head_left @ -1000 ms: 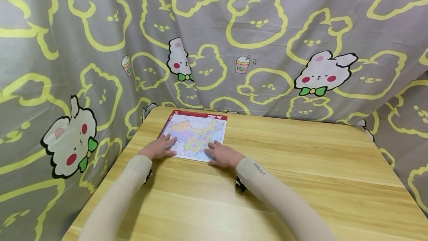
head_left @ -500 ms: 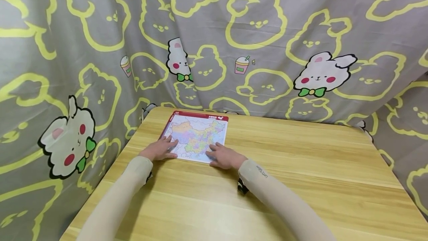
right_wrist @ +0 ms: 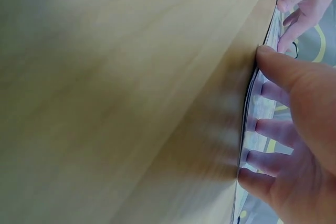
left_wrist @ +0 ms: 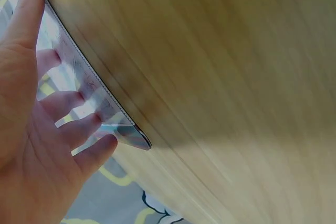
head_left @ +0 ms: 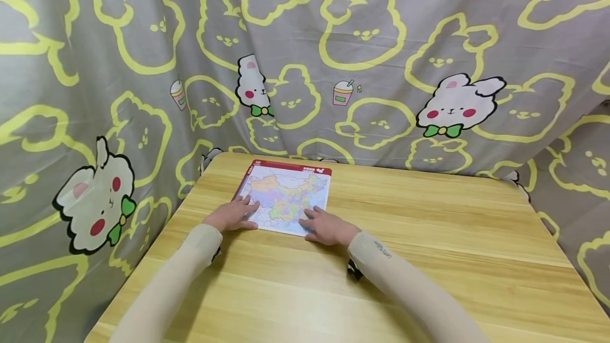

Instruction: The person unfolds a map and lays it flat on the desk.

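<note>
A flat map board (head_left: 286, 187) with a red top border and pastel-coloured regions lies on the wooden table toward the back left. On its lower left corner rests my left hand (head_left: 234, 214), fingers spread and thumb near the front edge. The left wrist view shows this hand (left_wrist: 31, 108) with its fingertips touching the glossy map surface. My right hand (head_left: 330, 227) presses the lower right part of the board with extended fingers. In the right wrist view, this hand's (right_wrist: 304, 135) thumb and little finger lie by the board's thin edge.
The pale wooden table (head_left: 429, 237) extends to the right of the board and toward me. A grey curtain (head_left: 295, 41) with yellow outlines and white rabbit prints hangs behind the table and along its left side.
The map board has slid slightly to the right and toward me, with both hands moving along on it. The fingers keep about the same spread.
</note>
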Demonstrator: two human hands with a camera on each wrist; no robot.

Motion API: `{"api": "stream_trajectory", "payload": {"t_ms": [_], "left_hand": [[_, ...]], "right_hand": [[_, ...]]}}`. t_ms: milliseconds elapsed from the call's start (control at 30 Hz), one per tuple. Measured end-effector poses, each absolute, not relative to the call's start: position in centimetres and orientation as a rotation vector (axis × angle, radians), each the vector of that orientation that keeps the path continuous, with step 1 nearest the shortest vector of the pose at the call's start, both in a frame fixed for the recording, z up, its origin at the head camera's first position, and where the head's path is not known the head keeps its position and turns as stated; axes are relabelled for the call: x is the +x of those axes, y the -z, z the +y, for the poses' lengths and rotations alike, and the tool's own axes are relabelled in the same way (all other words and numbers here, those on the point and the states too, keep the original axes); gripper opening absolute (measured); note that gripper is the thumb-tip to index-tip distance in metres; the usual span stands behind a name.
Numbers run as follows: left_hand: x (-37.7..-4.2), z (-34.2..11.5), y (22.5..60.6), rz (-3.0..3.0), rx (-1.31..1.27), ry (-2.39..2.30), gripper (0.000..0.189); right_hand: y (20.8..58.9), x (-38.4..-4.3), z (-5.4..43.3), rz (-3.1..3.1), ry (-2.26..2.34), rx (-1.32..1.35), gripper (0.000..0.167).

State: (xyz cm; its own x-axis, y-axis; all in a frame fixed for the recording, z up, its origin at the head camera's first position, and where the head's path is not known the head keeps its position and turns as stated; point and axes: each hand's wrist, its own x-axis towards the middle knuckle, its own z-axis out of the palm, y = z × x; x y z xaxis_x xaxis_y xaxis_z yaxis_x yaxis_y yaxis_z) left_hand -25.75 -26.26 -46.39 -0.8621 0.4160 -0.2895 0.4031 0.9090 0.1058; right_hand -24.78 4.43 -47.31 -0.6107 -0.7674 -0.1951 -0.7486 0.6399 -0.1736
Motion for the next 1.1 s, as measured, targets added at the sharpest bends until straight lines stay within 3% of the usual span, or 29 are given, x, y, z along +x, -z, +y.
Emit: {"api": "stream_trajectory", "payload": {"t_ms": [1100], "left_hand": [[-24.6, -20.7, 46.6, 2.754, 0.805, 0.034, 0.075]], "right_hand": [[47.4, -22.0, 11.3, 2.649, 0.145, -1.25, 0.05]]}}
